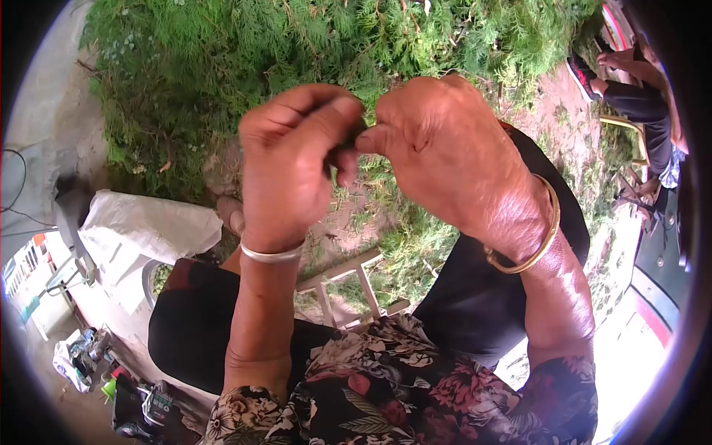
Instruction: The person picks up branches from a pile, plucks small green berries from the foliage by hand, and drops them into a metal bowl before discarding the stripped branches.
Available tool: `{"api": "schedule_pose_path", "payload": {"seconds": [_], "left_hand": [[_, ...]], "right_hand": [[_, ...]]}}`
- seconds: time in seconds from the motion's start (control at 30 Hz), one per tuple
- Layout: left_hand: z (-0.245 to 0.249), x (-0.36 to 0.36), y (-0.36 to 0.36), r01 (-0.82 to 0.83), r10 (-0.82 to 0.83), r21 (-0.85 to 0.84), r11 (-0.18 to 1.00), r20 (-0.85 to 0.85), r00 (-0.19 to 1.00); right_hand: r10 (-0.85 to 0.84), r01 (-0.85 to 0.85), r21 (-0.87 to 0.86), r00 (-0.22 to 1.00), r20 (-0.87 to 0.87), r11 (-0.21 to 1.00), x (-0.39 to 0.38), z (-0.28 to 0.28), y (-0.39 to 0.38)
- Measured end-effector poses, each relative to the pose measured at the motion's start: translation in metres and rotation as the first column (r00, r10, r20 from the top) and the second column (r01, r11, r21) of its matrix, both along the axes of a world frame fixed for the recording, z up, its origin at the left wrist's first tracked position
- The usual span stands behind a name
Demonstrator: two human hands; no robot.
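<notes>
My left hand (293, 159), with a silver bangle (272, 254) at the wrist, has its fingers curled and the thumb pressed in. Close beside it is my right hand (452, 148), bent into a loose fist, with a gold bangle (550, 241) on that wrist. The fingertips of both hands come together in mid-air. Whatever lies between them, if anything, is hidden or too small to make out. Beyond the hands spreads a large heap of green, scaly-leaved conifer branches (222, 52).
Below my hands, between my dark-trousered knees, is a pale wooden frame (345, 285) on ground strewn with sprigs. A white sack (152, 222) lies at the left, with bags and small items (152, 404) lower down. Another person (645, 100) sits at the far right.
</notes>
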State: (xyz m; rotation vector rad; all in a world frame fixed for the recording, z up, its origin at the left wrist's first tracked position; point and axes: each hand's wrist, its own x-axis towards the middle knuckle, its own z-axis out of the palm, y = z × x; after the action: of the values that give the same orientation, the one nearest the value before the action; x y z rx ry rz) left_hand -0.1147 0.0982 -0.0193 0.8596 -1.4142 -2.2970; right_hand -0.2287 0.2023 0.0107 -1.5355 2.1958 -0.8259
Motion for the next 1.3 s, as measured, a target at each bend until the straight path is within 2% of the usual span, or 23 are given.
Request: {"api": "schedule_pose_path", "payload": {"seconds": [0.07, 0.13, 0.2, 0.23, 0.27, 0.33, 0.37, 0.43, 0.5, 0.57, 0.6, 0.63, 0.67, 0.73, 0.8, 0.87, 0.93, 1.0, 1.1, 1.13, 1.17, 1.2, 1.3], "left_hand": [[-0.004, 0.001, -0.012, -0.165, 0.173, 0.086, 0.983, -0.101, 0.980], [-0.006, 0.007, -0.023, -0.113, 0.135, 0.133, 0.985, -0.172, 0.976], [-0.001, 0.010, -0.022, -0.080, 0.085, 0.041, 0.996, -0.128, 0.988], [0.002, 0.009, -0.020, -0.038, 0.031, -0.082, 0.996, -0.084, 0.996], [0.003, 0.010, -0.023, -0.041, 0.035, -0.079, 0.996, -0.082, 0.996], [0.003, 0.014, -0.030, 0.136, -0.145, -0.119, 0.984, -0.073, 0.987], [0.006, 0.016, -0.032, 0.111, -0.116, -0.058, 0.992, -0.081, 0.990], [0.002, 0.019, -0.037, 0.098, -0.100, -0.017, 0.995, -0.121, 0.988], [-0.003, 0.022, -0.040, 0.082, -0.077, 0.024, 0.996, -0.162, 0.984], [-0.011, 0.024, -0.041, -0.035, 0.107, 0.280, 0.959, -0.246, 0.963], [-0.021, 0.026, -0.046, -0.044, 0.115, 0.273, 0.961, -0.249, 0.962], [-0.038, 0.029, -0.054, -0.082, 0.234, 0.429, 0.900, -0.315, 0.920], [-0.056, 0.034, -0.060, -0.095, 0.355, 0.575, 0.813, -0.361, 0.862], [-0.102, 0.051, -0.068, -0.175, 0.393, 0.580, 0.796, -0.275, 0.878], [-0.137, 0.058, -0.071, -0.253, 0.427, 0.583, 0.772, -0.183, 0.885], [-0.162, 0.059, -0.065, -0.433, 0.390, 0.459, 0.776, 0.190, 0.901], [-0.192, 0.051, -0.058, -0.391, 0.330, 0.364, 0.845, 0.220, 0.918], [-0.222, 0.040, -0.053, -0.337, 0.269, 0.267, 0.903, 0.259, 0.928], [-0.261, 0.016, -0.054, -0.176, 0.172, -0.030, 0.984, 0.420, 0.891], [-0.287, 0.008, -0.055, -0.175, 0.170, -0.026, 0.984, 0.419, 0.892], [-0.321, 0.002, -0.056, -0.108, 0.266, -0.333, 0.937, 0.474, 0.840], [-0.321, -0.008, -0.058, -0.005, 0.374, -0.602, 0.799, 0.490, 0.787], [-0.321, -0.029, -0.057, 0.093, 0.399, -0.646, 0.758, 0.571, 0.717]], "right_hand": [[-0.024, 0.024, -0.025, 1.000, -0.011, 0.999, 0.003, 0.000, -0.003], [-0.026, 0.023, 0.026, 0.993, 0.119, 0.999, 0.004, 0.004, -0.008], [-0.052, 0.049, 0.033, 0.991, 0.121, 0.998, 0.009, 0.008, -0.011], [-0.083, 0.079, 0.039, 0.989, 0.125, 0.996, 0.011, 0.008, -0.012], [-0.080, 0.076, 0.042, 0.989, 0.128, 0.996, 0.011, 0.005, -0.012], [0.028, -0.025, -0.093, 0.999, 0.032, 0.995, 0.010, -0.004, -0.014], [0.033, -0.029, -0.093, 0.999, 0.034, 0.995, 0.011, -0.003, -0.016], [0.056, -0.035, -0.097, 0.974, 0.219, 0.995, 0.014, 0.002, -0.020], [0.078, -0.064, -0.086, 0.981, 0.180, 0.994, 0.017, 0.007, -0.023], [0.105, -0.094, -0.084, 0.986, 0.133, 0.992, 0.017, 0.007, -0.024], [0.213, -0.217, 0.109, 0.976, 0.048, 0.970, 0.017, 0.004, -0.022], [0.330, -0.309, 0.306, 0.944, -0.018, 0.901, 0.017, 0.001, -0.018], [0.429, -0.393, 0.310, 0.902, -0.054, 0.866, 0.017, -0.002, -0.008], [0.531, -0.480, 0.316, 0.841, -0.099, 0.819, 0.025, 0.000, 0.000], [0.536, -0.544, 0.567, 0.820, 0.201, 0.619, 0.033, 0.001, 0.000], [0.552, -0.547, 0.591, 0.811, 0.196, 0.593, 0.036, 0.010, -0.006], [0.557, -0.542, 0.617, 0.808, 0.194, 0.571, 0.039, 0.011, -0.007], [0.539, -0.486, 0.564, 0.838, 0.084, 0.668, 0.043, 0.009, -0.003], [0.536, -0.465, 0.539, 0.844, 0.030, 0.702, 0.042, 0.007, 0.002], [0.524, -0.449, 0.504, 0.851, -0.009, 0.738, 0.043, 0.005, 0.004], [0.536, -0.468, 0.571, 0.842, 0.056, 0.675, 0.043, 0.007, 0.004], [0.535, -0.467, 0.573, 0.843, 0.058, 0.673, 0.040, 0.010, 0.000], [0.554, -0.511, 0.561, 0.825, 0.108, 0.652, 0.034, 0.014, -0.009]]}}
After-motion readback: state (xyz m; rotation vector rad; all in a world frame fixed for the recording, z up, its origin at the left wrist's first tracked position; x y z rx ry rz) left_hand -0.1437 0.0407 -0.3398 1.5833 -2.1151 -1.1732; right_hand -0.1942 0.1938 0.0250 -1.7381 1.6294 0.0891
